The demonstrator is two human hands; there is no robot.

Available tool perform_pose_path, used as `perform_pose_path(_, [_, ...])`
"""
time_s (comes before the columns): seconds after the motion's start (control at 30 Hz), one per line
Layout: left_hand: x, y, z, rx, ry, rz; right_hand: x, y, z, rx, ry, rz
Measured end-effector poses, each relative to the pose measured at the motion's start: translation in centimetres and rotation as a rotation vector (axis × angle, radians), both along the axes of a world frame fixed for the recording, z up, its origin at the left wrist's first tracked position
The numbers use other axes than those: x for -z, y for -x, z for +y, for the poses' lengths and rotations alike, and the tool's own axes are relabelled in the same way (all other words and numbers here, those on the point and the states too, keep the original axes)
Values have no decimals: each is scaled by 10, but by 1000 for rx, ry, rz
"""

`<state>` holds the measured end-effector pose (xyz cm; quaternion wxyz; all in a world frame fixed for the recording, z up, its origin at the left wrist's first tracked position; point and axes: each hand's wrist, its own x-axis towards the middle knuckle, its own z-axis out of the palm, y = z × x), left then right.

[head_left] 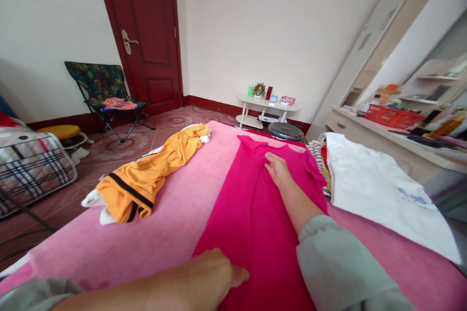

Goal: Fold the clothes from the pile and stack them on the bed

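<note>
A bright magenta garment [270, 233] lies spread lengthwise on the pink bed cover [182, 214], its neck and sleeves at the far end. My right hand [277, 169] rests on its upper part near the neckline, fingers extended and palm partly turned inward, holding nothing. Lower down, my left hand [219, 274] is at the garment's left side, with one finger stretched out over the fabric; its other fingers are curled and what they may hold is hidden. A faint fold runs down the middle of the cloth.
A crumpled orange garment [156, 170] with black stripes lies on the left of the bed. Stacked clothes with a white shirt [379, 189] on top lie at the right. Beyond are a folding chair [102, 92], a small white table [270, 103] and a dresser [397, 131].
</note>
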<state>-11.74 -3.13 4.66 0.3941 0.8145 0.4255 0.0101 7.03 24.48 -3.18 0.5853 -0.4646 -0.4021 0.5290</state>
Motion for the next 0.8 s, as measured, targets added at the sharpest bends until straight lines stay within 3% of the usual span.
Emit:
perform_pose_path(0.13, [-8,-12,28,317,339,-95,11,-2,1,30,-26,-10])
perform_pose_path(0.2, [-12,-20,56,294,430,-166,12,-1,2,19,-44,-34])
perform_pose_path(0.23, [-11,-24,73,201,354,-202,11,-1,1,13,-53,-52])
perform_pose_path(0.3, [-1,-32,108,-89,-78,-225,11,0,1,7,-70,-97])
perform_pose_path(0.37, [19,-38,138,-380,-523,-123,13,1,1,15,-84,-156])
perform_pose_path(0.4, [32,-39,150,-444,-621,-37,15,1,2,25,-87,-193])
perform_pose_path(0.5, [66,-42,165,-441,-661,172,17,-1,11,83,-75,-337])
perform_pose_path(0.57, [79,-42,165,-412,-664,226,14,-3,21,149,-65,-458])
perform_pose_path(0.7, [80,-43,162,-405,-679,250,0,-2,45,269,-120,-696])
perform_pose_path(0.8, [77,-44,164,-402,-670,255,-7,2,63,251,-210,-824])
